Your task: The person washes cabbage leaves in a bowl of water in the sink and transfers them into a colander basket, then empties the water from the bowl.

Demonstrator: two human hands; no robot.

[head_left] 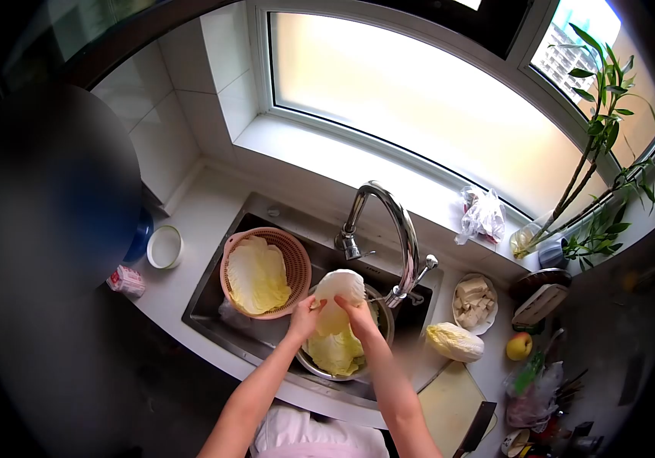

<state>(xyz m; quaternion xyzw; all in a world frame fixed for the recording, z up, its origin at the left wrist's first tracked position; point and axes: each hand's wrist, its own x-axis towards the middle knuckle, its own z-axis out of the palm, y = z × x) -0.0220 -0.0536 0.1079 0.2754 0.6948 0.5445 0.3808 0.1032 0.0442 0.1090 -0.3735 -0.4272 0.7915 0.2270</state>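
Note:
A pale napa cabbage leaf (340, 285) is held upright between my two hands above a metal basin in the sink. My left hand (306, 314) grips its left edge, and my right hand (356, 313) grips its right edge. Below them, more yellow-green cabbage leaves (335, 353) lie in the metal basin (390, 336). To the left, a pink colander (302, 263) carries cabbage leaves (257, 275). The chrome faucet (400, 217) arches over the basin's right side.
On the right counter are a plate of white tofu-like pieces (474, 301), a napa cabbage (455, 342), an apple (519, 346), and a cutting board (450, 401) with a knife (477, 426). A white bowl (165, 247) stands left of the sink (209, 294).

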